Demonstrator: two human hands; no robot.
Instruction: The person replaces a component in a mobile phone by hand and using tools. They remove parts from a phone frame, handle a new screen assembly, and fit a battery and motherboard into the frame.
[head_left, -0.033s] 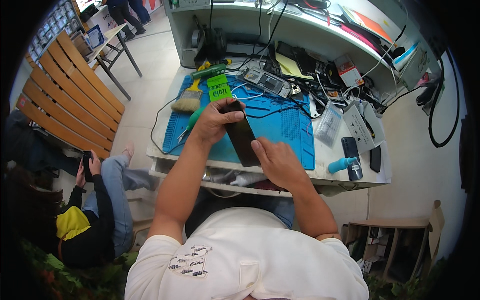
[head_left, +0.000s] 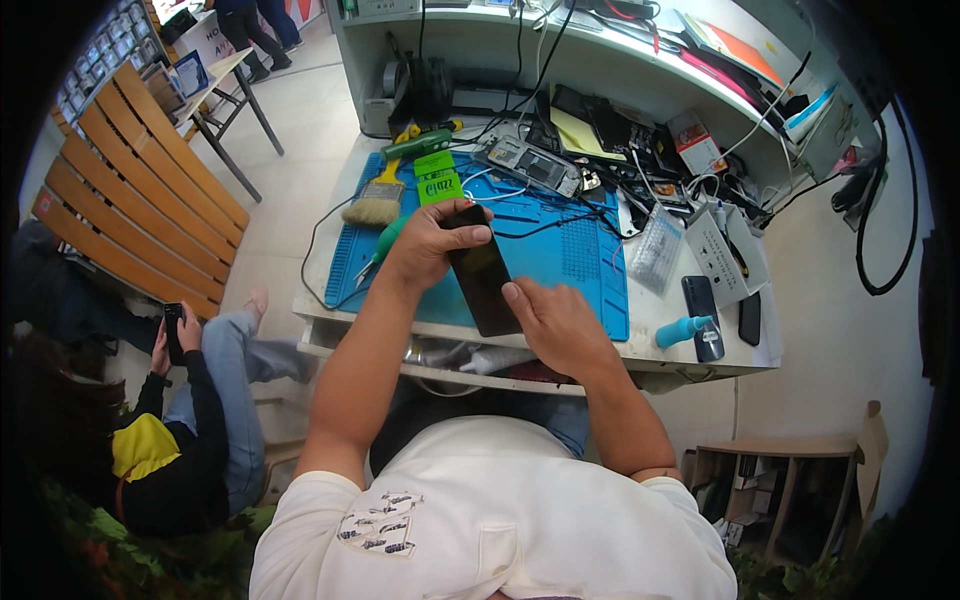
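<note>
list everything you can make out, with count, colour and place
workbench: 1, whitish, ahead
work mat: 1, blue, on workbench
phone-like slab: 1, black, above mat
brush: 1, pale bristles, mat's left
small box: 1, green, beside brush
opened device: 1, grey, mat's back
bottle: 1, light blue, workbench's right
phones: 2, dark, near bottle
slatted bench: 1, orange-brown, left
seated person: 1, black and yellow top, left
left grip: 1, bare, slab's far end
right grip: 1, bare, slab's right edge

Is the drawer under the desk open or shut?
Open: the drawer sticks out past the desk edge, and a white thing shows inside.
</note>
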